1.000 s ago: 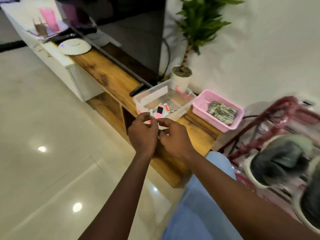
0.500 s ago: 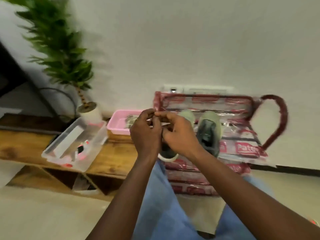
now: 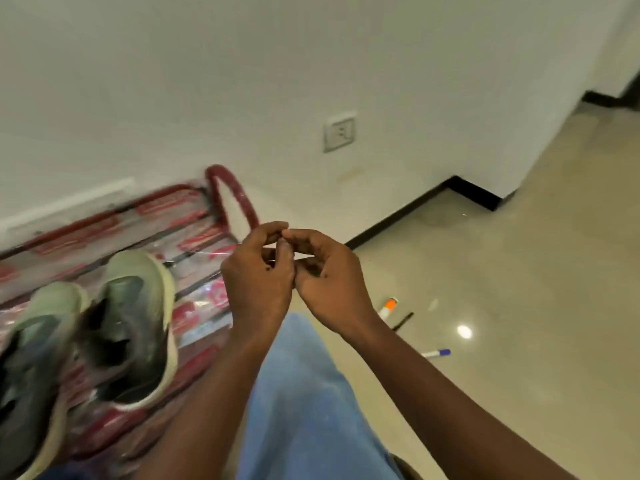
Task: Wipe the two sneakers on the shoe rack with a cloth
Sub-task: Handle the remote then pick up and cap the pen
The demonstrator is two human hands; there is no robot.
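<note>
Two grey-green sneakers with pale soles stand side by side on the red shoe rack [image 3: 194, 216], which is wrapped in clear plastic, at the lower left. One sneaker [image 3: 138, 327] is fully in view; the other sneaker [image 3: 31, 368] is cut by the left edge and blurred. My left hand [image 3: 258, 282] and my right hand [image 3: 329, 282] are held together in mid-air to the right of the sneakers, off the rack's right end. Their fingers are curled and the fingertips meet. I see nothing between them. No cloth is in view.
My knee in light blue trousers [image 3: 304, 393] is below the hands. On the tiled floor to the right lie an orange-capped marker [image 3: 388, 307], a thin black stick [image 3: 402, 321] and a blue-capped marker [image 3: 435, 353]. A wall socket [image 3: 339, 131] is above.
My view has swung right, from the wooden bench and boxes past the rack to the floor corner. My hands stayed joined in front of me the whole time.
</note>
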